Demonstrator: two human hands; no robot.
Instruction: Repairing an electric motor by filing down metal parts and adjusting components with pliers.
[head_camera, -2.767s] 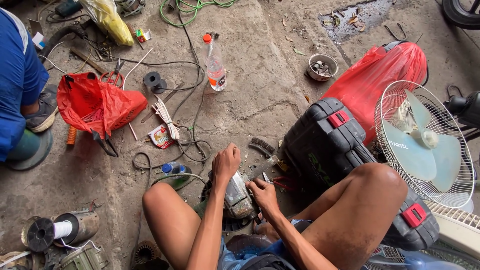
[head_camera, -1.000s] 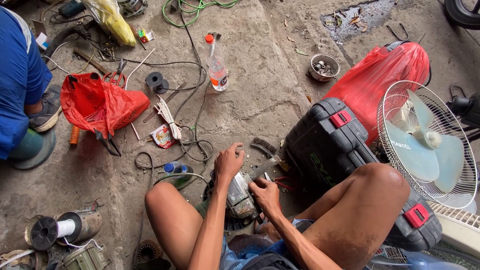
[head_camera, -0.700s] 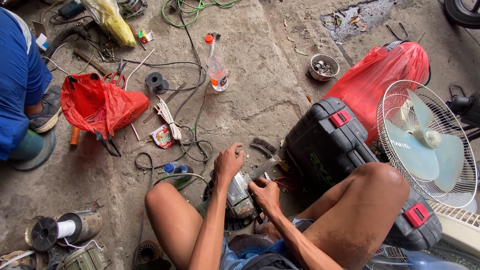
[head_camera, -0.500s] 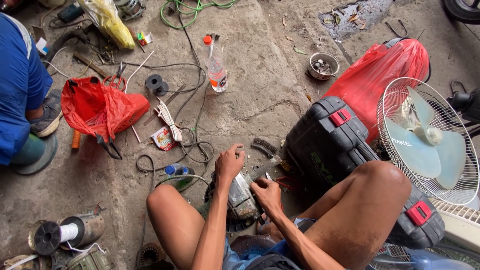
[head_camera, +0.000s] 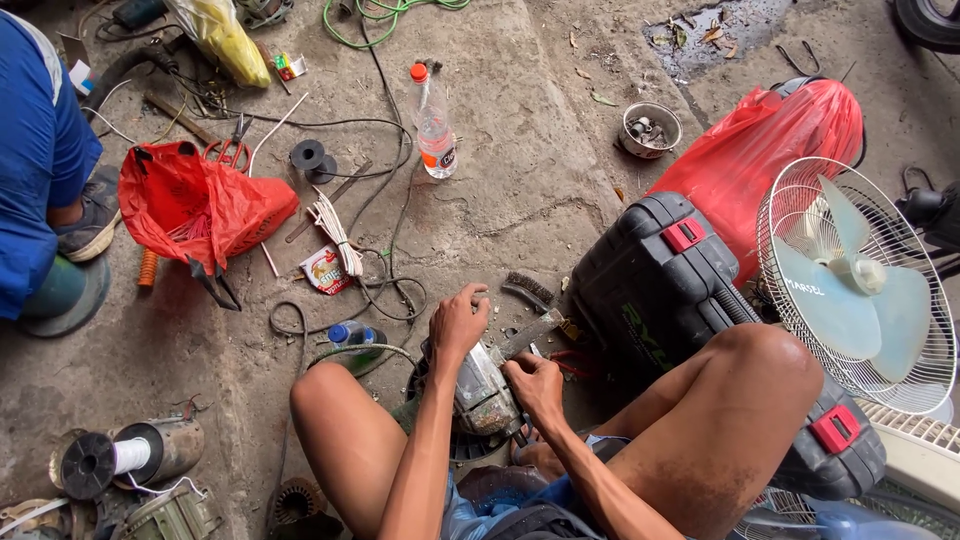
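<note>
Hands barely moved since earlier frames: left hand (head_camera: 458, 322) stayed clenched over motor (head_camera: 483, 388) at lower centre, right hand (head_camera: 535, 383) kept gripping its side; camera shifted slightly.

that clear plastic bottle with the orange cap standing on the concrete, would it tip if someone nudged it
Probably yes: the bottle stands tall and narrow, looks mostly empty, so likely light. Once down, its round body would likely roll.
</note>
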